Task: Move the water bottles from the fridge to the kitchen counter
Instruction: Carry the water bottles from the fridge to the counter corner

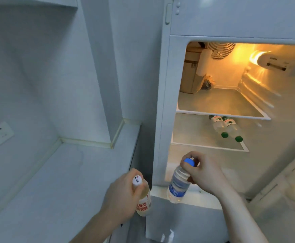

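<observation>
Two bottles are in my grip: my left hand (121, 193) wraps the white-capped bottle (143, 201) beside the counter (59, 181), my right hand (205, 172) pinches the blue-capped bottle (178, 185) near its cap, where it could swing or slip. Farther in, two green-capped bottles (225, 128) lie on a fridge shelf (195, 145) and might roll.

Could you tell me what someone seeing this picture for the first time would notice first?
The lit fridge interior glows orange at the upper right, against the pale blue-grey counter at the left. Low in the middle, the left hand grips a white-capped bottle and the right hand holds a blue-capped bottle by its top. Two green-capped bottles lie side by side on the second shelf.
</observation>
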### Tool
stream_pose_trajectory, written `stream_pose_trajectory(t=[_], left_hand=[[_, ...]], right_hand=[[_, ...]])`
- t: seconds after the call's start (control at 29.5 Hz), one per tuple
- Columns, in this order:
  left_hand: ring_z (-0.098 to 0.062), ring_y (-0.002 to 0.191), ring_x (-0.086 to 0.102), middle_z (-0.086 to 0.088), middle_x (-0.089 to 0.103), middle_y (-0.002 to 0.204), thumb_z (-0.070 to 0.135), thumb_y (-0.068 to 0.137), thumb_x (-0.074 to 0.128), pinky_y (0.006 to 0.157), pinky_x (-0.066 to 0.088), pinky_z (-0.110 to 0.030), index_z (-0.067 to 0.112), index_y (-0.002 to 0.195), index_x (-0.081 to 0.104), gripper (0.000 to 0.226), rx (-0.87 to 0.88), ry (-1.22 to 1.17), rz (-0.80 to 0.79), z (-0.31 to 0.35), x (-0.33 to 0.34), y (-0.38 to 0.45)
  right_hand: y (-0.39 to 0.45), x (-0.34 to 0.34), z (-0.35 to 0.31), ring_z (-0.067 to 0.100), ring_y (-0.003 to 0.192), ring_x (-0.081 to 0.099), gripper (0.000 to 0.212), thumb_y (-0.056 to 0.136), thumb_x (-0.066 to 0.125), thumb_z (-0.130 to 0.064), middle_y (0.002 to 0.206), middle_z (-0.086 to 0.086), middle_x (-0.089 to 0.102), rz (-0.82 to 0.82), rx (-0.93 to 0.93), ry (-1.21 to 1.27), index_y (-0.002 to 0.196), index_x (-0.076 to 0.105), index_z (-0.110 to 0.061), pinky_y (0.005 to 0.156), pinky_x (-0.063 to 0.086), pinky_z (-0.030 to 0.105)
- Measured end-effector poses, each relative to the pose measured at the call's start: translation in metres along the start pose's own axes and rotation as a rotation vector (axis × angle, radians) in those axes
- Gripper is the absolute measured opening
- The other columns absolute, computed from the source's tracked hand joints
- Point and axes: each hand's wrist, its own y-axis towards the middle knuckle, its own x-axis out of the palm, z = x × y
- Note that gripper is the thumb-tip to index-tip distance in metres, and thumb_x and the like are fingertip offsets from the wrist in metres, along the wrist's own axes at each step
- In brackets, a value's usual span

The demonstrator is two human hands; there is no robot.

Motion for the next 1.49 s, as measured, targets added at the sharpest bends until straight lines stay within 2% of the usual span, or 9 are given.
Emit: stream_pose_trajectory(t=[0.27, 0.44, 0.75, 0.91, 1.08, 1.22, 1.32, 1.42, 1.49], left_hand=[[-0.008, 0.08, 0.063, 0.016, 0.066, 0.087, 0.038, 0.097, 0.055, 0.064, 0.048, -0.023, 0.034, 0.097, 0.053, 0.004, -0.229, -0.025, 0.082, -0.059, -0.051, -0.088], [-0.006, 0.078, 0.062, 0.016, 0.066, 0.086, 0.045, 0.097, 0.054, 0.07, 0.052, -0.031, 0.038, 0.096, 0.053, 0.007, -0.376, -0.058, 0.184, -0.083, -0.073, -0.126], [-0.005, 0.066, 0.056, 0.009, 0.06, 0.076, 0.036, 0.096, 0.063, 0.059, 0.042, -0.02, 0.042, 0.096, 0.054, 0.011, -0.747, -0.024, 0.482, -0.099, -0.09, -0.195], [-0.01, 0.072, 0.062, 0.011, 0.067, 0.084, 0.035, 0.096, 0.065, 0.068, 0.055, -0.034, 0.037, 0.095, 0.057, 0.009, -0.851, -0.025, 0.598, -0.095, -0.089, -0.235], [-0.007, 0.074, 0.06, 0.015, 0.065, 0.081, 0.037, 0.098, 0.059, 0.068, 0.053, -0.029, 0.038, 0.094, 0.056, 0.005, -1.046, 0.012, 0.75, -0.077, -0.083, -0.306], [-0.005, 0.074, 0.058, 0.016, 0.064, 0.082, 0.036, 0.097, 0.059, 0.063, 0.046, -0.023, 0.037, 0.091, 0.057, 0.007, -1.158, 0.025, 0.883, -0.06, -0.079, -0.364], [-0.003, 0.072, 0.059, 0.024, 0.064, 0.086, 0.036, 0.097, 0.059, 0.061, 0.045, -0.02, 0.037, 0.092, 0.058, 0.005, -1.237, 0.027, 0.975, -0.044, -0.072, -0.412], [-0.006, 0.073, 0.062, 0.02, 0.066, 0.086, 0.038, 0.097, 0.058, 0.064, 0.052, -0.026, 0.038, 0.093, 0.058, 0.004, -1.294, 0.028, 1.067, -0.027, -0.065, -0.465], [-0.007, 0.071, 0.062, 0.017, 0.066, 0.084, 0.038, 0.097, 0.059, 0.064, 0.053, -0.029, 0.037, 0.093, 0.058, 0.004, -1.323, 0.023, 1.117, -0.014, -0.062, -0.503]], right_hand=[[-0.036, 0.083, -0.057, 0.013, 0.056, 0.07, 0.009, 0.087, 0.064, -0.017, 0.072, -0.007, 0.068, -0.354, -0.135, -0.032, 0.08, 0.068, -0.021, 0.058, 0.055, 0.031], [-0.035, 0.126, -0.092, 0.013, 0.056, 0.068, 0.006, 0.085, 0.066, -0.02, 0.069, -0.004, 0.068, -0.514, -0.262, -0.038, 0.081, 0.068, -0.024, 0.062, 0.059, 0.039], [-0.025, 0.212, -0.149, 0.022, 0.071, 0.071, 0.003, 0.09, 0.067, -0.031, 0.079, -0.005, 0.066, -0.874, -0.569, -0.13, 0.091, 0.069, -0.034, 0.067, 0.058, 0.04], [-0.035, 0.242, -0.164, 0.018, 0.068, 0.068, 0.002, 0.085, 0.069, -0.032, 0.078, -0.005, 0.064, -0.989, -0.711, -0.159, 0.085, 0.067, -0.033, 0.071, 0.057, 0.041], [-0.083, 0.28, -0.192, 0.008, 0.065, 0.066, 0.003, 0.086, 0.068, -0.032, 0.075, -0.017, 0.065, -1.151, -0.917, -0.222, 0.084, 0.068, -0.034, 0.064, 0.053, 0.03], [-0.141, 0.299, -0.218, 0.018, 0.066, 0.067, 0.002, 0.085, 0.07, -0.032, 0.072, -0.006, 0.062, -1.29, -1.034, -0.222, 0.087, 0.069, -0.032, 0.067, 0.055, 0.04], [-0.195, 0.31, -0.23, 0.016, 0.062, 0.063, 0.003, 0.083, 0.07, -0.031, 0.068, -0.009, 0.062, -1.386, -1.121, -0.216, 0.086, 0.069, -0.032, 0.063, 0.053, 0.035], [-0.254, 0.316, -0.239, 0.004, 0.059, 0.054, 0.003, 0.084, 0.072, -0.032, 0.066, -0.018, 0.06, -1.436, -1.223, -0.183, 0.084, 0.069, -0.033, 0.062, 0.047, 0.024], [-0.297, 0.317, -0.243, 0.005, 0.061, 0.056, 0.004, 0.085, 0.072, -0.031, 0.07, -0.017, 0.062, -1.467, -1.277, -0.172, 0.085, 0.069, -0.034, 0.063, 0.05, 0.026]])
